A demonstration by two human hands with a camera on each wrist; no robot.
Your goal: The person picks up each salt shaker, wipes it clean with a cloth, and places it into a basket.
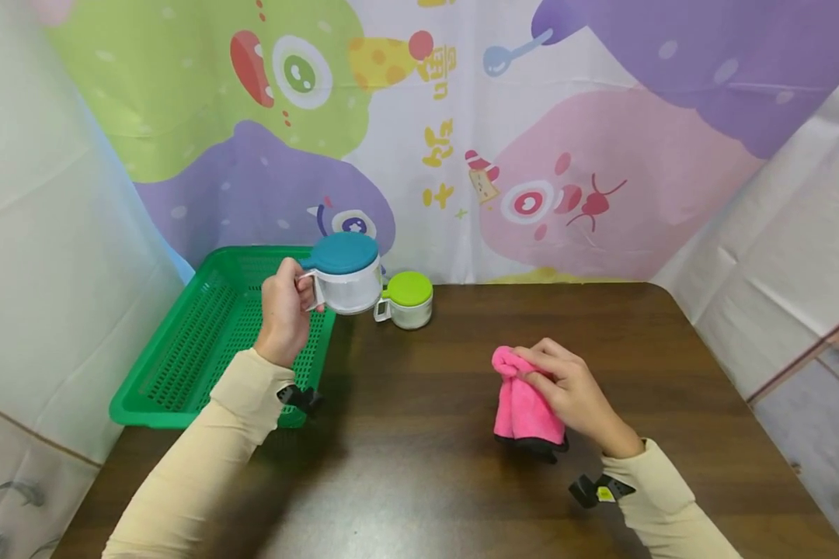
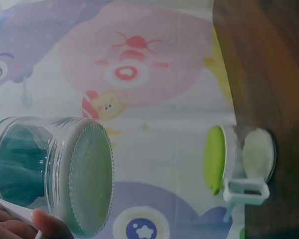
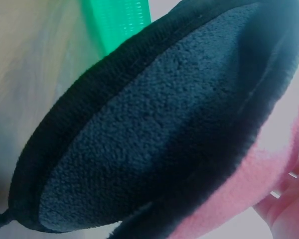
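My left hand [image 1: 283, 310] grips the handle of a clear seasoning jar [image 1: 352, 289] with a blue lid, raised above the right edge of the green basket. In the left wrist view that jar [image 2: 27, 159] is tilted on its side, its ribbed base facing the camera, and the thumb lies along the handle. My right hand [image 1: 575, 392] pinches the top of a folded pink cloth [image 1: 527, 407] over the table. Up close in the right wrist view, the cloth [image 3: 139, 129] shows a dark inner side and a black bound edge.
A smaller clear jar [image 1: 412, 312] with a lime-green lid and a white handle stands at the table's back, near the patterned curtain [image 1: 419, 116]. The green perforated basket [image 1: 161, 415] sits at the left side of the brown wooden table [image 1: 419, 466]. Pale curtains hang on both sides.
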